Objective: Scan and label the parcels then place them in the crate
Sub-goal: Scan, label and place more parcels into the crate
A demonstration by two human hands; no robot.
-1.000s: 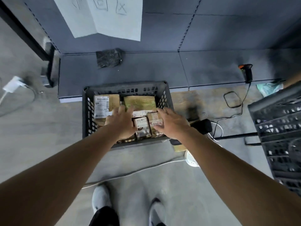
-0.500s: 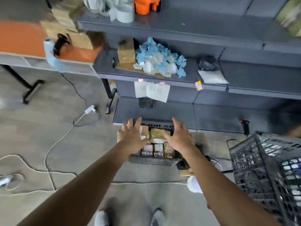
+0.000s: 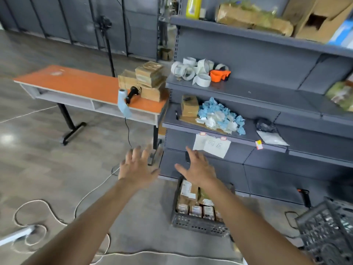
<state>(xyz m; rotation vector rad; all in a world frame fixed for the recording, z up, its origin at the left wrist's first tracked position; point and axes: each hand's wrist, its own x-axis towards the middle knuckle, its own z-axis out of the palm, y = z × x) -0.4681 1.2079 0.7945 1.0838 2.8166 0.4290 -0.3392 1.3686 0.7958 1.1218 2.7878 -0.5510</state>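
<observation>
Both forearms reach forward from the bottom of the view and are held in the air above the floor. The left hand is palm down, its fingers straight and spread, and it holds nothing. The right hand is in the same pose, with fingers spread and empty. The two hands are near each other but apart, and they touch nothing.

Under the right forearm a dark crate stands on the floor, just in front of the lowest shelf board. The labelled parcels lie inside it in rows, and the forearm hides some of them. A second crate is at the lower right. A white cable winds over the grey floor at the left.

Farther away stands the desk with an orange top. At its right end, beside the shelf unit, is a stack of brown parcels. A black scanner lies just before the stack, and a blue label strip hangs over the front edge. On the shelf unit are white tape rolls, an orange dispenser and, one board lower, crumpled blue and white paper.
</observation>
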